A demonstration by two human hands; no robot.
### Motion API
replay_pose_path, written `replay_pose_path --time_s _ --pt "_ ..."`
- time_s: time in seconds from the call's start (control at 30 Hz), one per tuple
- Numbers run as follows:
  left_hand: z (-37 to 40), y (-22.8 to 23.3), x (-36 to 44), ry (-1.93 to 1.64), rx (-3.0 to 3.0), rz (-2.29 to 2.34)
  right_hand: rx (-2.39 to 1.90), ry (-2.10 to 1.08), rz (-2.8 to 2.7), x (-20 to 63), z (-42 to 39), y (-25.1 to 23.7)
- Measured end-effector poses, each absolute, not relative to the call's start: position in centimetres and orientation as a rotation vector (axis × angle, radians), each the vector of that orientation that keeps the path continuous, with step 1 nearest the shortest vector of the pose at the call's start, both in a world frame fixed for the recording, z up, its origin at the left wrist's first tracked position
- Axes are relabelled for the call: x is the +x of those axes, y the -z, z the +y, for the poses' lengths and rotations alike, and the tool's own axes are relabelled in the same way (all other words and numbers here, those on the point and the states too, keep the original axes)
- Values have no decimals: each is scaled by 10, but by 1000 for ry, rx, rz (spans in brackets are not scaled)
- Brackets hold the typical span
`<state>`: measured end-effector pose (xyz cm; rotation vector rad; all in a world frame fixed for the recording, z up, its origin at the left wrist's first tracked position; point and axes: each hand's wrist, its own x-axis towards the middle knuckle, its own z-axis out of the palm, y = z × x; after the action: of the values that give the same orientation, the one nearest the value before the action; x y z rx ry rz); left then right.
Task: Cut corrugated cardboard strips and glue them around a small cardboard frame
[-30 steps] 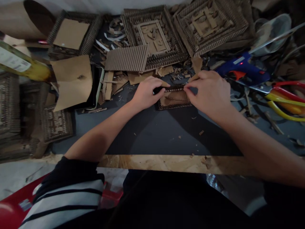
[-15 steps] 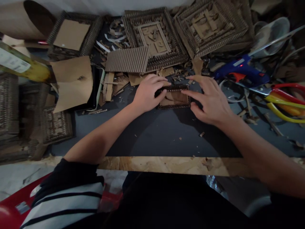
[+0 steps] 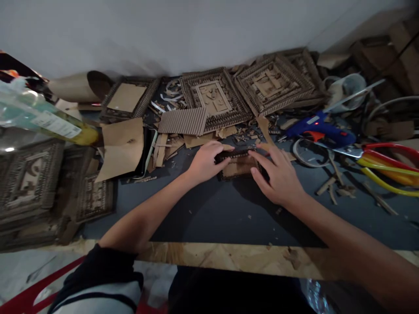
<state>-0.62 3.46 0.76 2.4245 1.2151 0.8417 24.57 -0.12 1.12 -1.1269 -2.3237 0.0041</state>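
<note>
A small rectangular cardboard frame (image 3: 240, 168) with dark corrugated sides and a plain brown inside sits on the dark work surface in front of me. My left hand (image 3: 209, 162) pinches its back left corner between thumb and fingers. On the opposite side, my right hand (image 3: 278, 176) has its index finger on the back edge and its thumb at the right side. The hands cover both ends of the frame. Behind them lies a ribbed cardboard strip (image 3: 183, 121).
Decorated cardboard frames (image 3: 214, 98) lean along the wall. To the right lie a blue glue gun (image 3: 322, 130), red-and-yellow scissors (image 3: 389, 165) and a tape roll (image 3: 310, 152). A bottle (image 3: 62, 124) and a bent cardboard sheet (image 3: 121, 148) are at left. Scraps litter the surface.
My view has tilted upward, so everything sits lower in the picture and more wall shows. My right thumb has come in closer against the frame's right side.
</note>
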Motion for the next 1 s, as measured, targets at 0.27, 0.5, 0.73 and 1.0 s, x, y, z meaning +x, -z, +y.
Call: replay_pose_path --time_s 0.27,0.5,0.73,1.0 --pt "32 -8 -6 -808 2408 1228 -1191 -35 -2314 239 8 -13" --pt "32 -9 -7 -771 2347 1288 -1216 -76 -2361 234 8 -15" --pt "35 -7 -10 -775 2302 1345 -1218 -163 -2418 233 9 -16" --pt "34 -7 -9 -761 2293 1328 -1256 -128 -2511 231 7 -19"
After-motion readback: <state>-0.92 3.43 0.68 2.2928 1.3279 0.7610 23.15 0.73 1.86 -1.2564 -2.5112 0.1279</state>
